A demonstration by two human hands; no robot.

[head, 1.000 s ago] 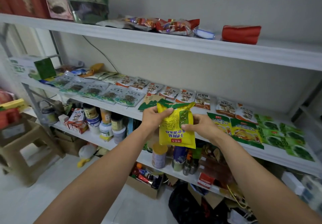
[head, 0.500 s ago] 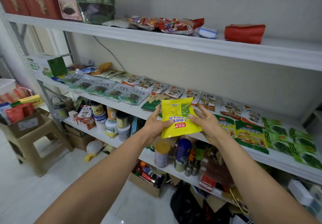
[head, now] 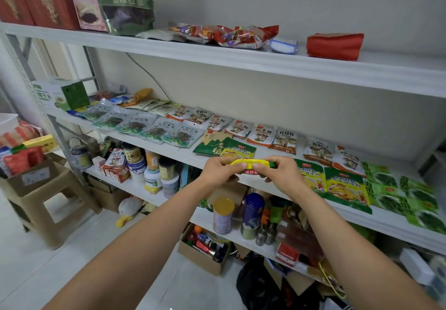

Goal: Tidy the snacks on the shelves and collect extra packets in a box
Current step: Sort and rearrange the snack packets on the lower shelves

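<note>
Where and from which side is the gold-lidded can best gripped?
Probably round its side wall, from the front: the can stands upright near the lower shelf's front edge, the middle shelf hangs over its lid, and a blue tin stands close beside it.

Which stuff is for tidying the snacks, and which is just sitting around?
For the job: the yellow packet, pinched by the left hand and right hand; mushroom packets on the middle shelf; cardboard box on the stool.
Just lying about: jars, toy duck, black bag.
</note>
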